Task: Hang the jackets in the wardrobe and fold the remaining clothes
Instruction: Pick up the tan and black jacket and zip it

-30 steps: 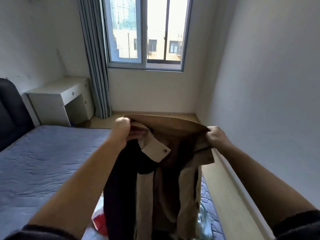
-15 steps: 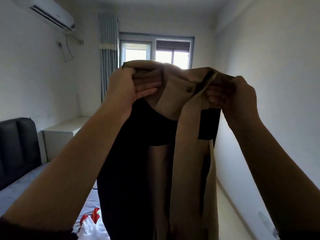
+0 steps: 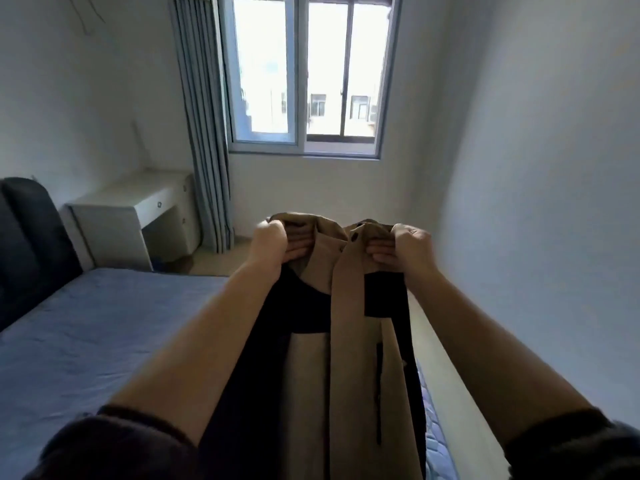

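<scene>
A tan and black jacket (image 3: 349,358) hangs in front of me, held up by its collar with both arms stretched out. My left hand (image 3: 273,247) grips the left side of the collar. My right hand (image 3: 405,249) grips the right side, next to a dark snap button. The jacket's front faces me and its lower part runs out of the bottom of the view. No wardrobe or hanger is in sight.
A bed with a blue-grey cover (image 3: 86,334) lies to the left, its dark headboard (image 3: 27,244) at the far left. A white desk (image 3: 135,220) and a grey curtain (image 3: 204,133) stand by the window (image 3: 308,74). A white wall closes the right side.
The jacket and both hands have come down from in front of the window to chest height. My view has tilted back down, and the bed shows again.
</scene>
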